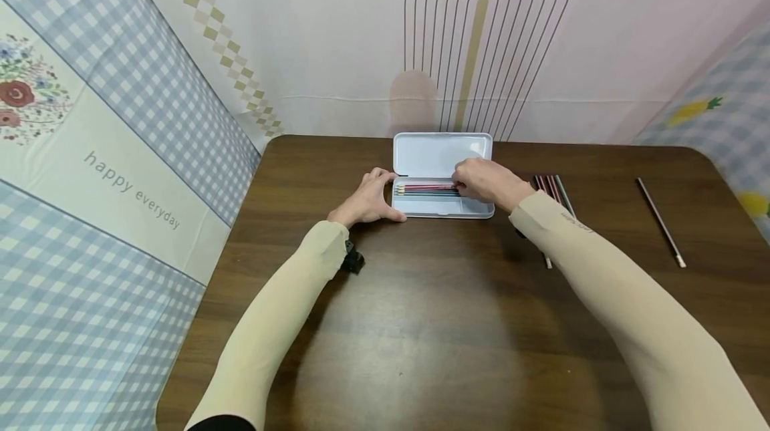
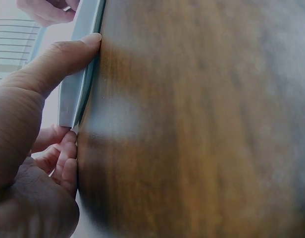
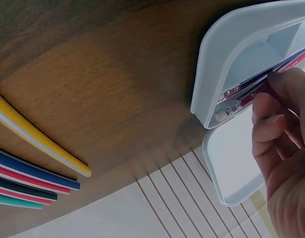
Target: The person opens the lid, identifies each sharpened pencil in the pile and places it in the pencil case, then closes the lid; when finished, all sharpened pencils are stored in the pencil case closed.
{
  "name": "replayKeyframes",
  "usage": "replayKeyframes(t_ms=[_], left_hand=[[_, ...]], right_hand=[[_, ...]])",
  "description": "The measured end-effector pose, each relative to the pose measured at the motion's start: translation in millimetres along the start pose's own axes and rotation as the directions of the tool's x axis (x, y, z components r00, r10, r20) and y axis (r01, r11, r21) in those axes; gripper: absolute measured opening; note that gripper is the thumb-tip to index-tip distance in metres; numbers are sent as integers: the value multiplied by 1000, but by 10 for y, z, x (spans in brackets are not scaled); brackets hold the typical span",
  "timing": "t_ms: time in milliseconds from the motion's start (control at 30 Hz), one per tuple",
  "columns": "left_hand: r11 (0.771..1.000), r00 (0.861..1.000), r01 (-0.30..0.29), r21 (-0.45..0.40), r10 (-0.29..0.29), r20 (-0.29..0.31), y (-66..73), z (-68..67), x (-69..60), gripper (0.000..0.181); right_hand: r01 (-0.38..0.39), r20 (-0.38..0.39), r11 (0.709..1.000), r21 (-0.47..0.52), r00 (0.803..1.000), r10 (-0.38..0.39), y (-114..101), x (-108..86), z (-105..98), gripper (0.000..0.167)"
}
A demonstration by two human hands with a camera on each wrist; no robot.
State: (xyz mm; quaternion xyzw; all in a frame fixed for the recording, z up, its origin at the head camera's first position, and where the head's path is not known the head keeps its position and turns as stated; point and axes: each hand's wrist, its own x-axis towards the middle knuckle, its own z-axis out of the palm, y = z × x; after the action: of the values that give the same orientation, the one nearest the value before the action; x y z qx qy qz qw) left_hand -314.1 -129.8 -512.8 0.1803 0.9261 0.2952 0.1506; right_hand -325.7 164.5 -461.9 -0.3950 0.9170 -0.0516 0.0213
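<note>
A white pencil case [image 1: 444, 215] lies open on the table, its lid [image 1: 441, 154] tipped back at the far side. My left hand [image 1: 368, 202] grips the case's left end, thumb along the front wall and fingers bent at the corner, as the left wrist view shows too. Inside, several pencils [image 1: 424, 188] lie side by side with their points to the left. Over the right part of the case, my right hand [image 1: 486, 180] pinches a red pencil [image 3: 250, 95] between thumb and fingers. Its eraser end is near the case wall [image 3: 209, 74]; a dark blue pencil lies beside it.
Right of the case, several pencils [image 1: 554, 189] lie together on the brown table [image 1: 397, 337], partly behind my right sleeve. A yellow pencil [image 3: 41, 139] lies apart from that group. Farther right is a single dark pencil [image 1: 660, 220]. A patterned cloth [image 1: 337, 37] hangs behind the table.
</note>
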Motion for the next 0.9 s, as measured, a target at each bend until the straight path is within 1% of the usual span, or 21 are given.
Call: replayKeyframes(t_ms=[133,233,367,500,567,633,700,767,833,867,900], left_hand=[[1000,1000,3,-1,-3,3,90,-46,-69,103],[1000,1000,1,13,-1,0,104,-49,-82,102],[1000,1000,3,5,-3,-3,110,-48,-92,102],[1000,1000,2,-2,-2,-5,96,-44,-80,102],[1000,1000,6,-14,-6,-4,86,-36,-64,103],[1000,1000,7,-15,-7,0,88,-35,-61,103],[1000,1000,4,-23,-4,-1,62,-21,-46,104],[1000,1000,8,-23,-8,6,61,-28,-48,105],[1000,1000,1,-18,-1,1,3,-5,-13,105],[1000,1000,3,-20,-3,-1,-31,13,12,106],[1000,1000,5,-25,-5,1,-49,23,27,105]], right_hand=[[-7,13,1000,14,1000,7,11,-5,0,17],[-17,15,1000,21,1000,16,21,-12,8,16],[-22,4,999,33,1000,22,33,-21,22,15],[-24,-28,996,82,999,27,44,-30,34,16],[-50,-52,992,119,997,56,53,-41,49,15],[-93,-77,981,172,991,108,58,-64,58,15],[-155,-110,958,243,976,186,53,-102,47,17],[-221,-141,920,323,950,278,50,-147,37,21],[-274,-173,875,398,915,365,45,-205,30,24],[-294,-191,851,435,894,406,42,-235,31,26],[-319,-206,824,469,867,453,43,-265,39,27]])
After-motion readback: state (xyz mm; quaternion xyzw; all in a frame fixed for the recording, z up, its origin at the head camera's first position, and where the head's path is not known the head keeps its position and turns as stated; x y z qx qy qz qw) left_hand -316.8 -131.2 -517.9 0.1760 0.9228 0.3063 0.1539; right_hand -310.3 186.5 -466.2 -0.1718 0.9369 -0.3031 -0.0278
